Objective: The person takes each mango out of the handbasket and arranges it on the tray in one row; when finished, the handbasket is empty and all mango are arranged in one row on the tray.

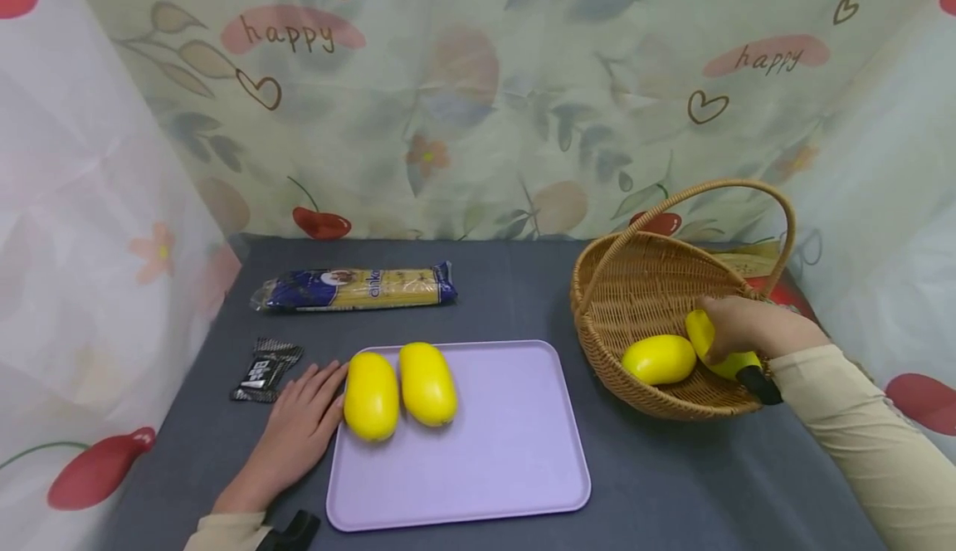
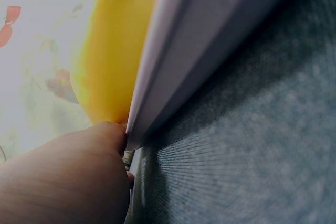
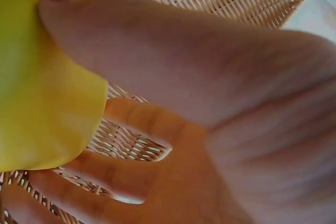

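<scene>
My right hand (image 1: pixel 747 329) reaches into a wicker basket (image 1: pixel 644 277) at the right and grips a yellow oval fruit (image 1: pixel 699 332), its thumb (image 3: pixel 105 40) over the top and its fingers underneath. Another yellow fruit (image 1: pixel 659 359) lies beside it in the basket. On a lilac tray (image 1: pixel 508 451) two more yellow oval fruits stay side by side near the left edge, a left one (image 1: pixel 371 397) and a right one (image 1: pixel 428 385). My left hand (image 1: pixel 299 425) rests at the tray's left edge, fingers extended; the left wrist view shows a stem nub on the nearby fruit (image 2: pixel 110 51).
A long blue and yellow packet (image 1: pixel 358 287), seemingly dry noodles, lies behind the tray. To the left of the tray is a small black wrapped packet (image 1: pixel 266 371). Part of a red package (image 1: pixel 784 294) shows behind the basket. Printed curtains (image 1: pixel 478 119) enclose the grey table.
</scene>
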Demonstrator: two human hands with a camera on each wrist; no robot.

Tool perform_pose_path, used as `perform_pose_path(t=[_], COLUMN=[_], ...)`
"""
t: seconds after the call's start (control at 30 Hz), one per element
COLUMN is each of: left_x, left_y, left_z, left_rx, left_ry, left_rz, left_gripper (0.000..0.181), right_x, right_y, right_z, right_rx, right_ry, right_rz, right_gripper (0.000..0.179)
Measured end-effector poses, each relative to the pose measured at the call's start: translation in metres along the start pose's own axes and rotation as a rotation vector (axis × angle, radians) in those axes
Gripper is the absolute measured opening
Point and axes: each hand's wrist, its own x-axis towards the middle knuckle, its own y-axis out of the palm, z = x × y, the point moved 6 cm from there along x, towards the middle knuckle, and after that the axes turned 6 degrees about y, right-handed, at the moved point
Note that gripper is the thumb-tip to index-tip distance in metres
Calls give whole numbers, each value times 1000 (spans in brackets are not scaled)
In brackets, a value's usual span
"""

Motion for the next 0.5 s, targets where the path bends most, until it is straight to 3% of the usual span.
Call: perform_pose_path(t=[0.2,0.37,0.5], left_x=[0,1,0], left_y=[1,1,1], left_z=[-1,0,1], left_rx=[0,0,1], left_ry=[-2,1,1], left_rz=[-3,-2,-3], left_gripper=[54,54,53], right_x=[2,-5,-13], right_y=[-3,-11,-20], right_z=[0,3,10], right_rx=[4,-33,-3], right_ry=[-6,-58,-96], right_rz=[11,-77,-154], right_gripper=[95,95,96])
